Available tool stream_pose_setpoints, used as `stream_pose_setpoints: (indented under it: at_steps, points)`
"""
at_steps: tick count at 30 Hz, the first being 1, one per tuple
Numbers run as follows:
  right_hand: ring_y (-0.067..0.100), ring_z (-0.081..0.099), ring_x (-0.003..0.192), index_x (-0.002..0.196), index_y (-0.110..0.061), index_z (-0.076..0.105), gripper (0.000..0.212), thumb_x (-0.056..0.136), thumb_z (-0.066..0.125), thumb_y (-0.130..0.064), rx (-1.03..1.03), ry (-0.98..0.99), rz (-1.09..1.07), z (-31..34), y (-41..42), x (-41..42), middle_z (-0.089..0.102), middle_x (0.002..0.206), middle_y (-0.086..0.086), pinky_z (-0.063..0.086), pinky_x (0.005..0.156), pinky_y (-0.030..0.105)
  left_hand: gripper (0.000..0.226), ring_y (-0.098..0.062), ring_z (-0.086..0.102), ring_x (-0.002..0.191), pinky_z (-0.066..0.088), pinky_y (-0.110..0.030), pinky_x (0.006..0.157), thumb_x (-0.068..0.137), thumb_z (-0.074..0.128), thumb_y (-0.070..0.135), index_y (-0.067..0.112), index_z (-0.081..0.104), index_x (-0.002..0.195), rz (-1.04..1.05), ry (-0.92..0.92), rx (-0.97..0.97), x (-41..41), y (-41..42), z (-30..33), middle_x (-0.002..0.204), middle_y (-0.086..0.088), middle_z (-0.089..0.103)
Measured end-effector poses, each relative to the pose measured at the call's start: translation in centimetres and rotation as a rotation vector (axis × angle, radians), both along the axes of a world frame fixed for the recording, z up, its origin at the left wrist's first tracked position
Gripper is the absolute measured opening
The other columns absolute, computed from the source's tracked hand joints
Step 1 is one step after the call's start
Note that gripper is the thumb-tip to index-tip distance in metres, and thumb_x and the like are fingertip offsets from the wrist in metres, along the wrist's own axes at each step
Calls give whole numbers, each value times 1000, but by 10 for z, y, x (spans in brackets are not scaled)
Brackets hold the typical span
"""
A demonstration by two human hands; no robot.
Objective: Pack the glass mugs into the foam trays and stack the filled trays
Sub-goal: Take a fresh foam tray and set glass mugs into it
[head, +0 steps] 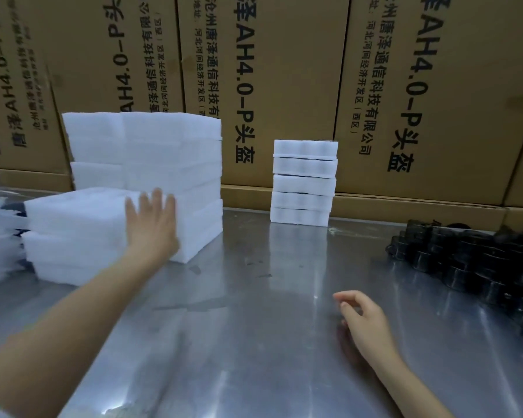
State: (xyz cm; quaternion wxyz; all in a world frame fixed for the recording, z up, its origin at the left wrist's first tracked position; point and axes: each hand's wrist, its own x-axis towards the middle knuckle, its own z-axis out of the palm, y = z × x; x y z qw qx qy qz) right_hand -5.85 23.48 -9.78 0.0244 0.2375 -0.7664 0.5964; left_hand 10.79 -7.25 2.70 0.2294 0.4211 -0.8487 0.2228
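A wall of printed cardboard cartons closes off the back of a steel table, so everything in use sits within arm's reach on its shiny top. At the left, big stacks of white foam trays are banked against the cartons, with a lower stack set in front of them, probably the working supply. A narrower stack of filled trays stands apart at the back centre, out of the way of the packing space. The dark glass mugs are heaped at the right edge. The left hand reaches out with straight, spread fingers laid against the lower stack's near corner, gripping nothing, seemingly about to take a tray. The right hand hovers over bare steel, fingers loosely curled and empty.
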Motion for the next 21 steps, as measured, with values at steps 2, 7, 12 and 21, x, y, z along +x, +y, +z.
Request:
stream_pose_setpoints:
  at_steps: [2, 7, 12, 21]
  points:
    - [19, 58, 69, 83, -25, 65, 27, 89, 54, -1, 0, 4, -2, 0, -1, 0, 66, 80, -5, 47, 71, 34, 73, -36, 23, 134, 9, -51, 114, 85, 54, 33, 15, 15, 144, 190, -97, 13, 18, -18, 2, 148, -13, 19]
    - [19, 59, 71, 81, -28, 66, 28, 88, 56, -3, 23, -8, -14, -2, -2, -3, 66, 79, -4, 50, 72, 39, 70, -26, 42, 117, 23, -50, 110, 84, 53, 22, 20, 14, 143, 194, -137, -49, 26, -18, -8, 128, -8, 38]
    - [15, 58, 66, 80, -27, 67, 28, 88, 56, -3, 13, -14, -19, -2, -1, -2, 66, 75, -5, 51, 69, 39, 50, -23, 48, 106, 35, -36, 94, 82, 54, 15, 19, 33, 128, 142, -106, -44, 21, 3, 13, 115, -5, 45]
    - [12, 53, 61, 86, -15, 65, 13, 94, 55, -17, -112, -157, 118, 21, 8, 9, 65, 79, 0, 43, 54, 18, 59, -22, 56, 89, 20, -31, 60, 85, 57, 33, 19, 26, 134, -263, -109, -116, 15, 164, 13, 103, 1, 49]
